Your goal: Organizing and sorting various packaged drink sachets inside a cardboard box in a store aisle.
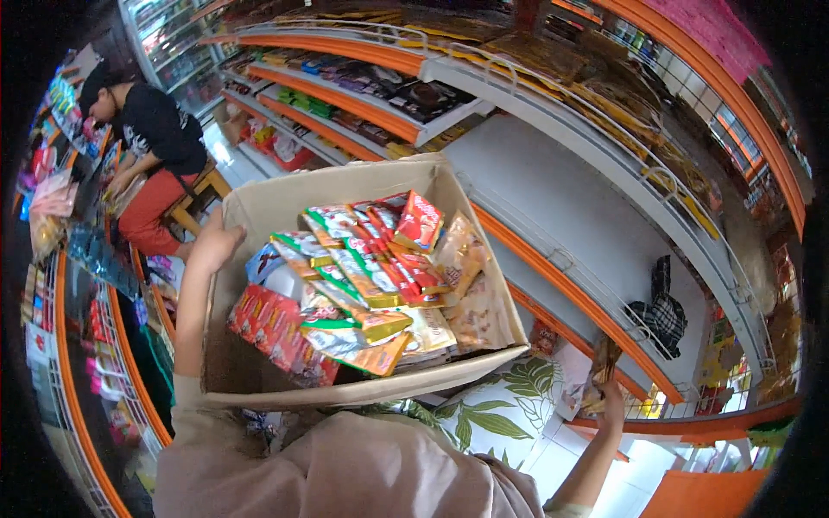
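Note:
My left hand (222, 240) is closed over the left rim of an open cardboard box (363, 397), which tilts in front of my body. Inside lie several red, green and gold sachets (367, 272), loosely piled. A red strip of small packets (281, 332) rests at the box's left, and clear packs of brown snacks (466, 285) fill its right side. Far to the right and low, my right hand (611, 404) reaches to the end of a lower shelf. Its fingers are closed around a brown-and-gold packet (605, 363), partly hidden by the shelf edge.
White shelves with orange edges (579, 293) run along the right. A dark checked cloth (661, 315) lies on one bare grey shelf. More goods racks (78, 345) stand on the left, where another person (164, 129) sits on a wooden stool (194, 198). Leaf-patterned fabric (501, 410) is below the box.

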Demonstrator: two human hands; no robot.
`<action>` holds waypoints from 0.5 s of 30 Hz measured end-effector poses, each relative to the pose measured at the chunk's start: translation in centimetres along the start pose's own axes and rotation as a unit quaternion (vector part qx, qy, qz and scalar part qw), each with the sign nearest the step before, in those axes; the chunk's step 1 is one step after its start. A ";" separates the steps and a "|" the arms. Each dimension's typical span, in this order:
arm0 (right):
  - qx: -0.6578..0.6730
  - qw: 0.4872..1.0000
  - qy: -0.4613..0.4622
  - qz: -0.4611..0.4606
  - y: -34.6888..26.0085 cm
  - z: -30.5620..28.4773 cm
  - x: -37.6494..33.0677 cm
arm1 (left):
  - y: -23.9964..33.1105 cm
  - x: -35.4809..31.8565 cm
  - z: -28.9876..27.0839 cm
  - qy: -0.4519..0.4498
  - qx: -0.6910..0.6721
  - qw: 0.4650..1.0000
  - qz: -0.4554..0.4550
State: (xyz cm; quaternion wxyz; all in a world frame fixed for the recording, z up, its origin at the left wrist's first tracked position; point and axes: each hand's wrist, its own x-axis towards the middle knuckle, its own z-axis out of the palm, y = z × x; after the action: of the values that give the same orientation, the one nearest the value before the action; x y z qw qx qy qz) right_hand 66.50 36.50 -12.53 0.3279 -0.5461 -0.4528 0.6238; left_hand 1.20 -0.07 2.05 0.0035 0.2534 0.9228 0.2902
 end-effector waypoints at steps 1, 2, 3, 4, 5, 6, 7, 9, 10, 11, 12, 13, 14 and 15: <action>0.041 0.998 -0.044 0.000 0.0 0.2 -1.2 | -0.6 0.8 0.7 -0.007 -0.048 0.999 0.016; 0.084 0.992 -0.091 0.003 0.2 0.4 -2.1 | -0.9 1.5 1.0 -0.012 -0.092 0.995 0.031; 0.083 0.993 -0.085 0.009 -1.3 2.2 -3.6 | -1.1 1.9 1.0 -0.010 -0.091 0.996 0.024; 0.079 0.993 -0.090 0.010 -2.9 3.5 -4.9 | -1.2 2.2 0.9 -0.025 -0.080 0.996 0.027; 0.074 0.989 -0.127 0.002 -4.3 4.7 -5.9 | -1.4 2.3 0.7 -0.039 -0.068 0.996 0.028; 0.067 0.985 -0.160 -0.007 -5.6 5.8 -6.8 | -1.8 2.4 0.9 -0.039 -0.071 0.996 0.023; 0.035 0.987 -0.153 -0.040 -6.8 6.8 -7.6 | -2.0 2.5 1.1 -0.020 -0.067 0.997 0.040; 0.101 0.973 -0.196 -0.065 -10.3 9.8 -9.9 | -1.0 1.7 1.0 -0.025 -0.120 0.990 0.072; 0.103 0.970 -0.201 -0.093 -11.7 10.8 -10.7 | -0.6 1.5 1.2 -0.024 -0.123 0.990 0.071; 0.105 0.964 -0.208 -0.131 -13.1 12.4 -11.6 | -0.2 1.5 1.1 -0.027 -0.105 0.993 0.048; 0.108 0.955 -0.220 -0.167 -14.4 14.2 -12.1 | -0.1 1.2 0.9 -0.025 -0.084 0.996 0.021; 0.087 0.945 -0.240 -0.204 -15.6 15.5 -12.4 | -0.2 0.8 0.9 -0.019 -0.083 0.996 0.018; 0.052 0.936 -0.233 -0.260 -17.1 17.9 -13.2 | -0.5 1.0 0.8 -0.022 -0.093 0.995 0.019; 0.017 0.922 -0.225 -0.315 -18.3 20.5 -13.9 | -0.7 0.9 0.8 -0.026 -0.101 0.994 0.021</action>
State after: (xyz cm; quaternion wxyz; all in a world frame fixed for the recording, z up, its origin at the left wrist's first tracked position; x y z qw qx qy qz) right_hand 47.50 26.60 9.56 0.4059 -0.2147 -0.6526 0.6027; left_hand 0.22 0.31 1.18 0.0467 0.2784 0.8828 0.3755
